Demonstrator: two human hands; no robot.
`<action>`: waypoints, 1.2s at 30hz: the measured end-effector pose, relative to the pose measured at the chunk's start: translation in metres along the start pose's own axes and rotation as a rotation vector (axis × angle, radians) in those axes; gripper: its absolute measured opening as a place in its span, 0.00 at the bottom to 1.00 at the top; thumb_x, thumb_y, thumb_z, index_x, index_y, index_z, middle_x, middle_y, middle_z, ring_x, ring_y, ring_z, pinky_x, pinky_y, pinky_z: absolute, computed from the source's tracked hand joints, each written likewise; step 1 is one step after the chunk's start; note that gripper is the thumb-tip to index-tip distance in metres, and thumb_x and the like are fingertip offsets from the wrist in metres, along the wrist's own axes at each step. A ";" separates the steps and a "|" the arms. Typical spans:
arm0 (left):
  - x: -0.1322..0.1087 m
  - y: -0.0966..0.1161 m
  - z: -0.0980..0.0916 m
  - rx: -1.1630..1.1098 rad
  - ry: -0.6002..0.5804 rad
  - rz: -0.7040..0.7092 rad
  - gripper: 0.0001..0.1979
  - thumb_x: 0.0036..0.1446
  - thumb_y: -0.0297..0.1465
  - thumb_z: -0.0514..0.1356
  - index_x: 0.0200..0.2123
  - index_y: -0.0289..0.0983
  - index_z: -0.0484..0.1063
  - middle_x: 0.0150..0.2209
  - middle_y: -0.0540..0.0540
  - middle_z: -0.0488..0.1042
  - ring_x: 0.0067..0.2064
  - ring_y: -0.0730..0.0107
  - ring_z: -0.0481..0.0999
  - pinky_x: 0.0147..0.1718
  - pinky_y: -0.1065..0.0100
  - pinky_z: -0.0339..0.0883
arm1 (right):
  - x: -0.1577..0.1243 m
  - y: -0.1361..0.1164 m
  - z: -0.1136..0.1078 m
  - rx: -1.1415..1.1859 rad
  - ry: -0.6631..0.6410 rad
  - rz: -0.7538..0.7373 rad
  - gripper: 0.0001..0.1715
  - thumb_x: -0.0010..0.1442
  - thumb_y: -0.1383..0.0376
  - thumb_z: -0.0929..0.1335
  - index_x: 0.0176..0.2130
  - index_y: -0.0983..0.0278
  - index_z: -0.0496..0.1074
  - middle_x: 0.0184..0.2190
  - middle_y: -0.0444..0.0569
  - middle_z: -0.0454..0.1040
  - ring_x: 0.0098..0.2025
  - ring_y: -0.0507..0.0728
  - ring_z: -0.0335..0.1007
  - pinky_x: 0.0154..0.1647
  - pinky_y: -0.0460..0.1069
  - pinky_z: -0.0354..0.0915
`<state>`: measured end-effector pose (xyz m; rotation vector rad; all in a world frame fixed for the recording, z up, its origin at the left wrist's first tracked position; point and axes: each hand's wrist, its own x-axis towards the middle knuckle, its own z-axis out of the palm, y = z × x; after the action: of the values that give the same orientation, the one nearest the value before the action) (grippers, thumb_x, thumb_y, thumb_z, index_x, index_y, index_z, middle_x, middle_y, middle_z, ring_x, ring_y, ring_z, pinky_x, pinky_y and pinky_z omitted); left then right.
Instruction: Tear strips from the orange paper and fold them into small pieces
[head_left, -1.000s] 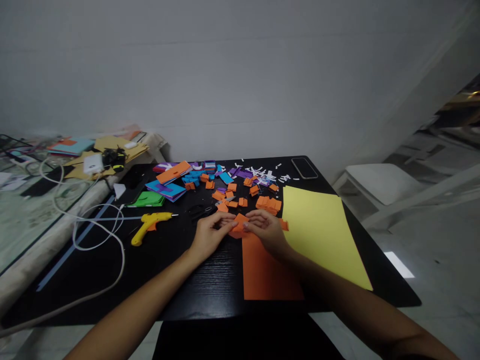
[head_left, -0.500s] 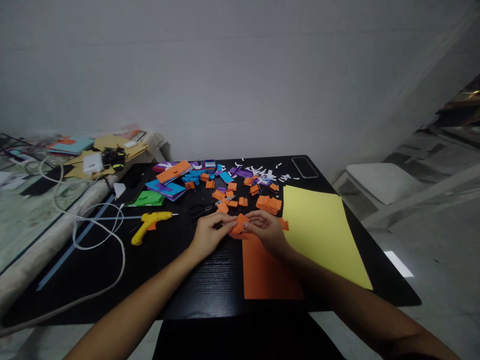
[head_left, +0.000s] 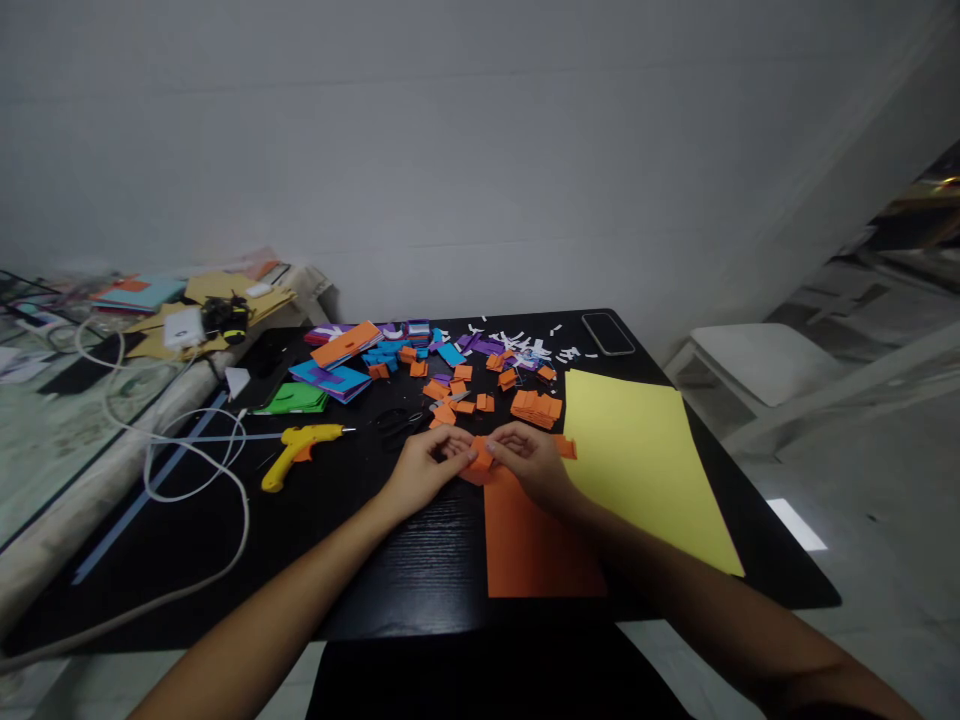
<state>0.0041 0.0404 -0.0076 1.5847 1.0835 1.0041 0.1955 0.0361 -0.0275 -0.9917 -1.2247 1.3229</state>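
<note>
Between my two hands is a small folded piece of orange paper (head_left: 481,455). My left hand (head_left: 429,465) pinches its left side with thumb and fingers. On the right side, my right hand (head_left: 531,462) grips the same piece between thumb and forefinger. Beneath them lies a flat orange sheet (head_left: 536,550), partly covered by my right hand and forearm. Beyond my hands are several small folded orange pieces (head_left: 463,373) and a stack of orange pieces (head_left: 536,408). Black-handled scissors (head_left: 401,422) lie just past my left hand.
Large yellow sheets (head_left: 649,460) cover the table's right side; a phone (head_left: 608,334) lies behind them. A yellow glue gun (head_left: 300,447) rests at left near a white cable (head_left: 244,510). White paper scraps (head_left: 525,345) and coloured paper bundles (head_left: 345,345) are along the back.
The orange piece has been turned between my fingers, from a pointed corner facing up to a flatter top edge. Both hands stay in nearly the same place.
</note>
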 end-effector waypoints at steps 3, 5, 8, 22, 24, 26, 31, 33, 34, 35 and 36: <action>-0.001 0.000 0.000 0.026 -0.023 0.000 0.12 0.54 0.37 0.69 0.38 0.36 0.80 0.33 0.45 0.81 0.33 0.68 0.78 0.34 0.68 0.70 | 0.000 0.001 0.000 -0.022 -0.021 -0.007 0.16 0.52 0.53 0.76 0.31 0.62 0.74 0.28 0.45 0.77 0.31 0.54 0.74 0.34 0.49 0.72; -0.001 -0.001 0.000 0.024 -0.023 0.007 0.13 0.54 0.37 0.69 0.39 0.36 0.80 0.33 0.46 0.81 0.33 0.68 0.78 0.34 0.68 0.70 | 0.000 0.002 0.000 -0.043 -0.027 -0.014 0.16 0.53 0.53 0.76 0.32 0.62 0.75 0.29 0.45 0.78 0.31 0.54 0.75 0.35 0.49 0.72; -0.001 -0.001 0.001 -0.007 -0.017 0.015 0.15 0.53 0.38 0.70 0.40 0.35 0.79 0.32 0.46 0.80 0.33 0.68 0.77 0.34 0.68 0.69 | 0.000 0.003 -0.001 -0.053 -0.038 -0.012 0.16 0.54 0.53 0.75 0.32 0.62 0.76 0.29 0.46 0.79 0.32 0.55 0.76 0.36 0.50 0.72; -0.002 0.002 -0.001 0.103 -0.063 0.051 0.13 0.61 0.39 0.61 0.32 0.35 0.73 0.26 0.51 0.68 0.29 0.72 0.65 0.30 0.71 0.59 | -0.004 0.003 0.002 -0.100 -0.148 0.000 0.17 0.55 0.50 0.75 0.31 0.61 0.76 0.29 0.45 0.79 0.31 0.55 0.76 0.35 0.50 0.72; -0.002 0.000 -0.002 0.098 -0.037 0.050 0.12 0.61 0.39 0.61 0.31 0.35 0.73 0.25 0.52 0.67 0.29 0.72 0.65 0.30 0.72 0.59 | -0.003 0.003 0.002 -0.080 -0.153 0.027 0.18 0.55 0.50 0.75 0.31 0.61 0.76 0.27 0.45 0.78 0.29 0.54 0.75 0.34 0.50 0.72; -0.001 -0.001 -0.003 0.086 -0.019 0.044 0.13 0.61 0.39 0.61 0.31 0.35 0.73 0.25 0.52 0.66 0.28 0.73 0.65 0.29 0.72 0.58 | -0.003 0.002 0.001 -0.064 -0.156 0.048 0.19 0.55 0.49 0.75 0.31 0.62 0.75 0.26 0.44 0.78 0.27 0.54 0.75 0.33 0.50 0.72; 0.000 0.002 -0.004 0.073 -0.047 0.017 0.13 0.60 0.39 0.61 0.32 0.35 0.73 0.26 0.51 0.69 0.29 0.72 0.66 0.30 0.71 0.59 | -0.003 0.001 -0.001 -0.079 -0.169 0.035 0.18 0.56 0.50 0.74 0.31 0.63 0.75 0.26 0.44 0.77 0.28 0.54 0.75 0.34 0.50 0.73; 0.000 0.003 -0.003 0.081 -0.062 0.013 0.13 0.60 0.39 0.61 0.31 0.34 0.73 0.25 0.51 0.68 0.28 0.72 0.66 0.29 0.71 0.58 | -0.003 0.001 0.000 -0.092 -0.181 0.033 0.18 0.57 0.51 0.74 0.32 0.63 0.75 0.26 0.44 0.77 0.28 0.54 0.75 0.35 0.51 0.73; 0.000 0.004 -0.003 0.081 -0.063 0.013 0.14 0.60 0.40 0.61 0.31 0.34 0.73 0.25 0.51 0.68 0.28 0.72 0.65 0.29 0.71 0.58 | -0.003 0.002 0.000 -0.095 -0.183 0.029 0.17 0.57 0.51 0.74 0.32 0.62 0.75 0.27 0.45 0.77 0.29 0.54 0.75 0.35 0.51 0.73; 0.000 0.005 -0.002 0.078 -0.060 0.014 0.14 0.60 0.40 0.61 0.31 0.34 0.73 0.25 0.51 0.68 0.28 0.72 0.65 0.29 0.71 0.58 | -0.004 0.002 0.001 -0.095 -0.177 0.020 0.17 0.58 0.51 0.73 0.32 0.62 0.75 0.28 0.45 0.77 0.30 0.55 0.75 0.36 0.52 0.74; 0.000 0.006 -0.002 0.070 -0.049 0.017 0.14 0.60 0.40 0.61 0.30 0.34 0.73 0.25 0.52 0.68 0.28 0.72 0.65 0.29 0.71 0.58 | -0.005 0.002 0.002 -0.094 -0.163 0.003 0.16 0.58 0.51 0.73 0.33 0.62 0.75 0.29 0.46 0.77 0.32 0.55 0.76 0.37 0.52 0.74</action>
<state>0.0031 0.0403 -0.0017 1.6690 1.0841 0.9430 0.1941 0.0312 -0.0298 -0.9664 -1.4199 1.3803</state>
